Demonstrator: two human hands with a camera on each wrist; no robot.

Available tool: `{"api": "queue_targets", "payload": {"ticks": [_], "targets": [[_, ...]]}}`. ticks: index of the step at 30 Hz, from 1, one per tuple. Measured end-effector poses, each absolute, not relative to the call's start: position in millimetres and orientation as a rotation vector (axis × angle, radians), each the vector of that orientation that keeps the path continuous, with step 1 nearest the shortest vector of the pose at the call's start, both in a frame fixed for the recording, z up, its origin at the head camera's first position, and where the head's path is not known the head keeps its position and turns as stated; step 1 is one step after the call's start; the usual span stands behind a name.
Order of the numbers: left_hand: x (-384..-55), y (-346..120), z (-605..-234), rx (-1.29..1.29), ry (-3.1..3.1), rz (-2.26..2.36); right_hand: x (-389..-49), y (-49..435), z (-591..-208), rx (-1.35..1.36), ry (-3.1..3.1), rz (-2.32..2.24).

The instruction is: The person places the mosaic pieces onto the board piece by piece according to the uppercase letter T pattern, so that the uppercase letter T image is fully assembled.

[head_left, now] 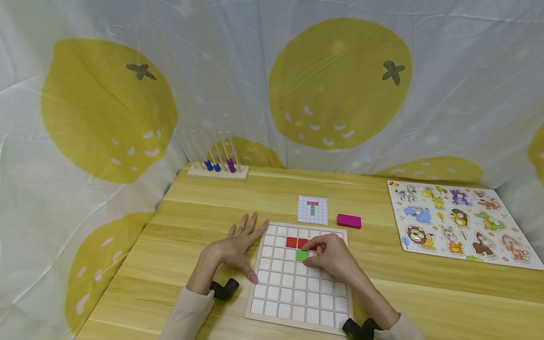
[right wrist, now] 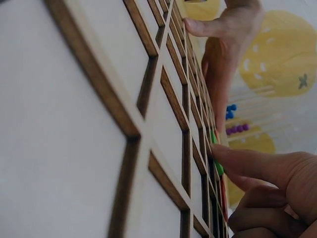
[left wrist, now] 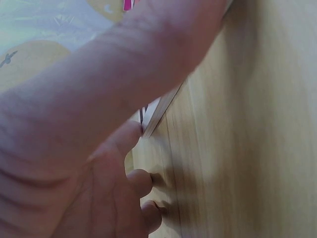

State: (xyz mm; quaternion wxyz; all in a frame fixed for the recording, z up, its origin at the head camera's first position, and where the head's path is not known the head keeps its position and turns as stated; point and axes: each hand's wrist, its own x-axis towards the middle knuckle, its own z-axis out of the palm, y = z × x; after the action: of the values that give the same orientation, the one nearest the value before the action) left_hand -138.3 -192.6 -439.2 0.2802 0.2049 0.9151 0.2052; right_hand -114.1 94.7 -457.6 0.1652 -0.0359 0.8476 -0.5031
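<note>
A wooden grid board (head_left: 285, 295) with white square cells lies on the table. Red tiles (head_left: 291, 242) sit in one of its upper rows, the rightmost partly behind my right hand (head_left: 333, 255). Directly below the middle red one is a green tile (head_left: 302, 255), which my right thumb and index finger pinch at its edges. In the right wrist view the thumb meets the green tile (right wrist: 218, 166) at the board's surface. My left hand (head_left: 233, 250) has its fingers spread, with thumb and index fingertip against the board's left edge; the left wrist view shows that board edge (left wrist: 161, 111) behind the thumb.
Behind the board lie a card (head_left: 312, 218) printed with a red and green T pattern and a magenta block (head_left: 349, 221). An animal puzzle board (head_left: 463, 222) is at the right. A peg rack (head_left: 216, 173) with blue and purple beads stands back left, before a lemon-print cloth (head_left: 238, 61).
</note>
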Motion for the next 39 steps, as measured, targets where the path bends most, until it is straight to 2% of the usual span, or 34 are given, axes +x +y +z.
{"api": "queue_targets", "payload": {"ticks": [11,19,29,39], "targets": [[-137.2,-192.8,-438.8,0.572,2.452,0.554,-119.4,115.5,-446.3,-0.239,2.445,-1.332],[-136.5,-192.3,-438.1,0.566,2.453,0.565,-117.8,175.0,-443.0,-0.343,2.460,-1.318],[-135.8,-194.0,-436.6,0.565,2.455,0.574,-117.6,249.1,-466.1,-0.612,2.123,-1.365],[-135.6,-193.4,-435.2,0.566,2.453,0.568,-120.1,258.8,-476.0,-0.743,1.969,-1.404]]}}
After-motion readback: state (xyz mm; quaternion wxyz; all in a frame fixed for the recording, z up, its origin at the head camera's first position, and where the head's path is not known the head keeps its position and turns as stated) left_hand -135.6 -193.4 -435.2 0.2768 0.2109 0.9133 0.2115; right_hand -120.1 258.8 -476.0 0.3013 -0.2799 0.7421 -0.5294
